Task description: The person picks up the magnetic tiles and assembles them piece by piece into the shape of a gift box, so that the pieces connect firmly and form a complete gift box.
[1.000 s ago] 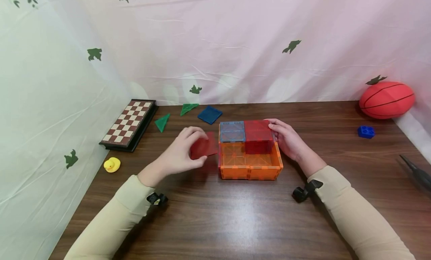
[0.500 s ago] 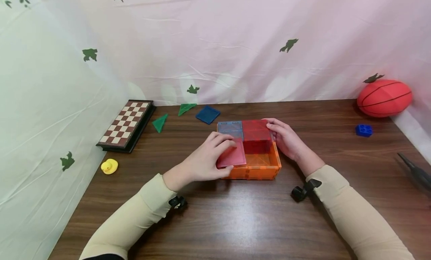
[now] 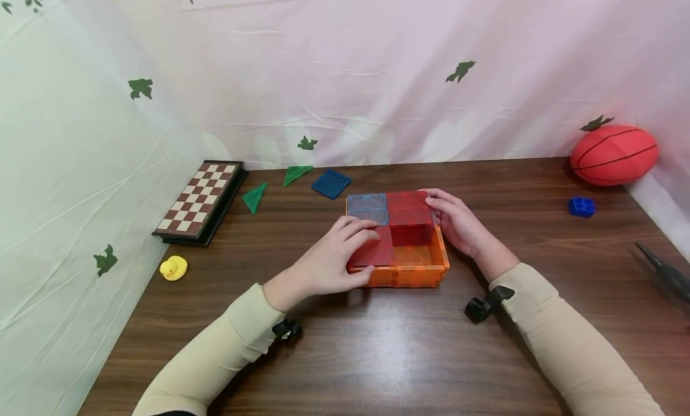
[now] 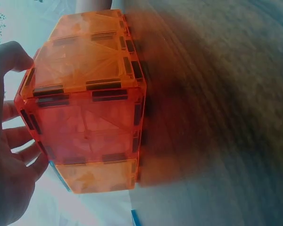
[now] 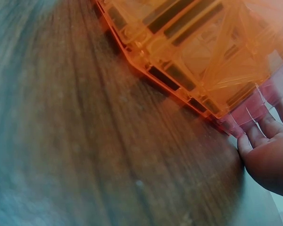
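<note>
A low box of see-through magnetic tiles [image 3: 420, 276] stands on the table with orange walls in front. Across its back half lie a blue square tile [image 3: 368, 203] and a red square tile [image 3: 409, 208]. My left hand [image 3: 334, 260] grips another red square tile [image 3: 381, 252] by its edges, flat over the box's front-left part. In the left wrist view the thumb and fingers span the top of the box's red end wall [image 4: 87, 127]. My right hand [image 3: 458, 218] holds the back right side, fingertips against the wall in the right wrist view. The front-right part is uncovered.
Behind the box lie a dark blue square tile [image 3: 331, 183] and two green triangle tiles [image 3: 254, 198]. A chessboard case [image 3: 199, 200] and yellow rubber duck [image 3: 173, 268] sit left. A red ball [image 3: 614, 155], blue block [image 3: 581, 207] and dark pointed tool [image 3: 671, 278] lie right.
My left hand has carried the red tile rightward from beside the box and lowered it flat over the front-left part. The right hand has stayed at the box's side.
</note>
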The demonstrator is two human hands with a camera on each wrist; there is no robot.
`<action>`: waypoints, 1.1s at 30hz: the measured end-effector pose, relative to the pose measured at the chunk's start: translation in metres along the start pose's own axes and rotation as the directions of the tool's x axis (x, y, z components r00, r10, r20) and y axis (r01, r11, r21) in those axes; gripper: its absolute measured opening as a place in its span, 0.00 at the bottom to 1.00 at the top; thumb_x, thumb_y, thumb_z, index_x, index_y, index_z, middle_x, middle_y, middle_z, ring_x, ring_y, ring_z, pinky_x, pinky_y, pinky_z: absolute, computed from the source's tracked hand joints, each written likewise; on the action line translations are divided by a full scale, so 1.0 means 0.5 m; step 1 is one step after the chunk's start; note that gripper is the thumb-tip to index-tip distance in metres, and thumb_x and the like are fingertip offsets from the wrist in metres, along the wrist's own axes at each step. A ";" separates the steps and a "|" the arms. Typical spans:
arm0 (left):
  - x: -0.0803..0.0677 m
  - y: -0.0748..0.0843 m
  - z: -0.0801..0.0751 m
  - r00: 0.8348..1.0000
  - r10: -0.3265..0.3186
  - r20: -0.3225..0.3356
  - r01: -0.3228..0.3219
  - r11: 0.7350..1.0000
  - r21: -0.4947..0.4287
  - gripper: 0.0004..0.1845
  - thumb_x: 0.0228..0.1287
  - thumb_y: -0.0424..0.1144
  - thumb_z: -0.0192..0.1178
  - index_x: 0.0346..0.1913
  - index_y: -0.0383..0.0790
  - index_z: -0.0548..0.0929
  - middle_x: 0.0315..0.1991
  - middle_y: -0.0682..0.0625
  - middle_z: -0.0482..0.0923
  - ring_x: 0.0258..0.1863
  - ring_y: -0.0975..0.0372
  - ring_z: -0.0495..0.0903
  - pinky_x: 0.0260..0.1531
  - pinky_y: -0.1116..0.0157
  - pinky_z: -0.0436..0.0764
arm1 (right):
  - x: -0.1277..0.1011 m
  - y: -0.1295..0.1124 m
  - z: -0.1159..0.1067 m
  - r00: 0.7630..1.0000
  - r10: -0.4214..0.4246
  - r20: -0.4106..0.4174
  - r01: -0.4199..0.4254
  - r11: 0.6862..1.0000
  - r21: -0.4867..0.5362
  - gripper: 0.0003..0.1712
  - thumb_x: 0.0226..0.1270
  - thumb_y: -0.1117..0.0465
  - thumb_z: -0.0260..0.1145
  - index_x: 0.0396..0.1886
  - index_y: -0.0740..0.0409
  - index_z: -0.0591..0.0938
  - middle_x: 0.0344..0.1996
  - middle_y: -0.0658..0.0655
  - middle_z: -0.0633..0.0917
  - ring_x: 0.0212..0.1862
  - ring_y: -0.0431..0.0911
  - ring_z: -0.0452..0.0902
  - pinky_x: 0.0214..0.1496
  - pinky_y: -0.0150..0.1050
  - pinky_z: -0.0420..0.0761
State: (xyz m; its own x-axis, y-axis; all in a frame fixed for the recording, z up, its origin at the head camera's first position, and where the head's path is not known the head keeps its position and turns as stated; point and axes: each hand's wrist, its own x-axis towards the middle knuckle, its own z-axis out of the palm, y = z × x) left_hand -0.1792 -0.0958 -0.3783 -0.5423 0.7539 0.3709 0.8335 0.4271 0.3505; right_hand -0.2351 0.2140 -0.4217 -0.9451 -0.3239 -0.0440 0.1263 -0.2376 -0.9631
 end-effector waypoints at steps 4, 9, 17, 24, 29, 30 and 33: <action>0.002 -0.006 -0.006 0.999 -0.027 -0.019 0.026 0.999 -0.046 0.23 0.65 0.46 0.64 0.59 0.40 0.79 0.66 0.46 0.74 0.63 0.56 0.67 0.60 0.59 0.74 | -0.001 0.000 -0.001 1.000 0.009 -0.002 -0.009 1.000 0.000 0.16 0.81 0.56 0.56 0.61 0.54 0.77 0.49 0.51 0.85 0.45 0.44 0.77 0.46 0.32 0.78; 0.015 -0.052 -0.024 0.977 -0.192 -0.094 0.178 0.975 -0.134 0.21 0.72 0.43 0.59 0.62 0.35 0.78 0.62 0.44 0.76 0.62 0.53 0.71 0.63 0.53 0.70 | 0.000 0.001 -0.001 1.000 0.006 0.000 -0.006 1.000 0.002 0.16 0.81 0.56 0.56 0.62 0.55 0.77 0.49 0.51 0.85 0.46 0.45 0.78 0.47 0.32 0.78; 0.055 -0.199 -0.042 0.840 -0.542 0.035 0.543 0.837 -0.073 0.28 0.81 0.43 0.50 0.76 0.34 0.65 0.75 0.39 0.63 0.75 0.49 0.61 0.72 0.50 0.61 | 0.001 0.000 0.000 1.000 0.005 -0.004 -0.005 1.000 0.007 0.15 0.81 0.57 0.55 0.61 0.55 0.77 0.49 0.51 0.85 0.47 0.45 0.78 0.47 0.32 0.79; 0.062 -0.266 -0.030 0.762 -0.590 0.266 0.574 0.806 0.146 0.31 0.80 0.44 0.48 0.79 0.36 0.60 0.79 0.36 0.52 0.78 0.46 0.50 0.75 0.49 0.54 | 0.004 -0.002 0.007 1.000 0.009 0.001 -0.009 1.000 0.004 0.16 0.81 0.57 0.55 0.62 0.55 0.77 0.49 0.52 0.85 0.46 0.45 0.78 0.46 0.32 0.79; 0.057 -0.259 -0.028 0.762 -0.580 0.287 0.546 0.815 0.196 0.31 0.79 0.44 0.50 0.78 0.36 0.62 0.79 0.36 0.53 0.78 0.44 0.52 0.74 0.49 0.55 | 0.002 -0.005 0.005 1.000 0.006 -0.007 -0.006 1.000 -0.003 0.16 0.81 0.57 0.55 0.62 0.55 0.77 0.49 0.51 0.85 0.45 0.45 0.77 0.45 0.31 0.78; 0.056 -0.256 -0.028 0.765 -0.578 0.283 0.541 0.816 0.203 0.30 0.79 0.44 0.51 0.77 0.35 0.64 0.78 0.36 0.54 0.77 0.44 0.53 0.74 0.49 0.57 | 0.002 -0.005 0.004 1.000 0.006 -0.008 -0.006 1.000 -0.003 0.16 0.81 0.57 0.55 0.62 0.55 0.77 0.49 0.51 0.85 0.45 0.45 0.77 0.45 0.32 0.78; 0.050 -0.248 -0.024 0.777 -0.573 0.260 0.529 0.819 0.224 0.28 0.77 0.44 0.54 0.74 0.34 0.68 0.75 0.36 0.60 0.75 0.43 0.58 0.72 0.49 0.60 | 0.001 -0.003 0.002 1.000 0.013 -0.011 -0.013 1.000 -0.005 0.16 0.81 0.56 0.56 0.62 0.55 0.77 0.49 0.51 0.85 0.45 0.45 0.76 0.45 0.32 0.78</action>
State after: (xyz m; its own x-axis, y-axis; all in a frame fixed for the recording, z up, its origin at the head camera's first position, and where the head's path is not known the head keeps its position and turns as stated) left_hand -0.2974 -0.1360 -0.4022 -0.8714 0.4712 -0.1366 0.4195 0.8600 0.2907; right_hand -0.2352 0.2134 -0.4201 -0.9466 -0.3168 -0.0591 0.1367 -0.2289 -0.9638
